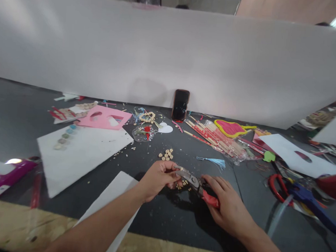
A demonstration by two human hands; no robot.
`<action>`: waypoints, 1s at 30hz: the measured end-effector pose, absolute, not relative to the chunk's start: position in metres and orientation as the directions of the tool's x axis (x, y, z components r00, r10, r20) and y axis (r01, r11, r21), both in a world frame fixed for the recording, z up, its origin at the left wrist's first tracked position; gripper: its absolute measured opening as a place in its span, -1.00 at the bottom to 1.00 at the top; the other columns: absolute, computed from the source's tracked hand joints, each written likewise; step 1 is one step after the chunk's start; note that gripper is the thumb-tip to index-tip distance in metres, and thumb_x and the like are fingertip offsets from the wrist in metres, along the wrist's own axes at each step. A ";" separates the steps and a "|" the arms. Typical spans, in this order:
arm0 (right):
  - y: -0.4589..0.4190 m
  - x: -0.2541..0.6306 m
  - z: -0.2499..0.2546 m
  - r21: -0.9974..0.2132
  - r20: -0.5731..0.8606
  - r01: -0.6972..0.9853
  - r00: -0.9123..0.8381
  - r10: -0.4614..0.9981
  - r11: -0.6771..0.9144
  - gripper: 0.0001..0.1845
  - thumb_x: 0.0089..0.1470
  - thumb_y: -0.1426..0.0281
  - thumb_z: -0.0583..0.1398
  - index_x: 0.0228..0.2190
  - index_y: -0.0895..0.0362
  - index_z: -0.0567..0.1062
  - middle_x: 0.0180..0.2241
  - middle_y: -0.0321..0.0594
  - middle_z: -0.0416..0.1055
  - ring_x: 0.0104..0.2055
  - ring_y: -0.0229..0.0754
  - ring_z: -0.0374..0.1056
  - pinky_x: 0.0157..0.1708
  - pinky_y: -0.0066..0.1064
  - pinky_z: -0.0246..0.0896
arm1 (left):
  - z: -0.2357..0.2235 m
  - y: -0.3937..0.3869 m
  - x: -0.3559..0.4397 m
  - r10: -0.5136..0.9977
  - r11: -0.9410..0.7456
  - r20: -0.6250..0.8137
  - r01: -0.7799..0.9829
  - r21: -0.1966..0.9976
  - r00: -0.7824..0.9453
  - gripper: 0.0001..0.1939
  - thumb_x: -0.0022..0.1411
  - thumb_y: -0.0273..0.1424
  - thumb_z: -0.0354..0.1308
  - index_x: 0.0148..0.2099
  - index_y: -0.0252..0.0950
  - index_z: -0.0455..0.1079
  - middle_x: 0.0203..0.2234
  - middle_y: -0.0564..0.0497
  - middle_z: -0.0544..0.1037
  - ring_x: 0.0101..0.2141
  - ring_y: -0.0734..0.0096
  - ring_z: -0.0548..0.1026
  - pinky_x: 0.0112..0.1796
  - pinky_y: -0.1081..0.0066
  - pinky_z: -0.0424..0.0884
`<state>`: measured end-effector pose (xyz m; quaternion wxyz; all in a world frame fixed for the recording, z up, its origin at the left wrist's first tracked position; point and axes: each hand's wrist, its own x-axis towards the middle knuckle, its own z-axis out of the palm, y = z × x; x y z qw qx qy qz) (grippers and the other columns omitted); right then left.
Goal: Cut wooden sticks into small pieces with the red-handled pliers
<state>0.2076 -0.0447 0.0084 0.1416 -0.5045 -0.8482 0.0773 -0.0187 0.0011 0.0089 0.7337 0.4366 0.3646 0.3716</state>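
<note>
My right hand (227, 203) is wrapped round the red handles of a pair of pliers (193, 181), whose silver jaws point left. At the jaw tips, my left hand (161, 179) is closed in a pinch. Its fingertips meet the jaws, and whatever small thing they hold is too hidden to name. Just beyond that hand lies a small pile of pale, flower-shaped beads (166, 154). More small beads (183, 184) lie on the dark table beneath the pliers. A light blue tassel (212, 162) rests beyond my right hand.
A phone (180, 105) leans against the white partition (171, 55). Wrapped red-and-tan sticks (212, 135) and a pink-and-yellow shape (231, 128) lie back right. Scissors (278, 187) and a blue-handled tool (311, 204) are far right. White paper (80, 159) and pink card (104, 117) lie left.
</note>
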 end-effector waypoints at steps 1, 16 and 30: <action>-0.045 0.207 0.008 -0.271 0.167 0.834 -0.450 0.877 0.480 -0.43 -0.13 0.50 0.08 0.00 0.16 0.21 -0.11 -0.06 0.31 -0.10 -0.08 0.23 -0.07 -0.19 0.16 | 0.010 0.001 -0.019 0.862 0.348 -0.211 -0.237 0.907 0.460 -0.85 0.02 -0.40 0.20 -0.43 -0.41 0.38 -0.64 0.03 0.45 -0.68 0.69 0.21 -0.60 0.58 0.07; -0.044 0.205 0.004 -0.176 0.215 0.901 -0.357 0.909 0.396 -0.41 -0.17 0.49 0.08 -0.01 0.14 0.23 -0.13 -0.05 0.33 -0.12 -0.03 0.25 -0.12 -0.17 0.16 | 0.008 0.000 -0.014 0.907 0.299 -0.158 -0.334 0.894 0.390 -0.82 -0.01 -0.41 0.22 -0.32 -0.40 0.38 -0.55 0.02 0.47 -0.60 0.64 0.26 -0.54 0.56 0.14; -0.041 0.208 0.007 -0.199 0.183 0.876 -0.407 0.895 0.439 -0.36 -0.13 0.49 0.08 0.07 0.12 0.19 -0.06 -0.06 0.31 -0.06 -0.03 0.20 -0.07 -0.15 0.10 | 0.007 0.003 -0.018 0.893 0.285 -0.189 -0.189 0.940 0.408 -0.85 -0.05 -0.40 0.21 -0.41 -0.42 0.42 -0.66 0.05 0.43 -0.68 0.66 0.17 -0.60 0.54 0.04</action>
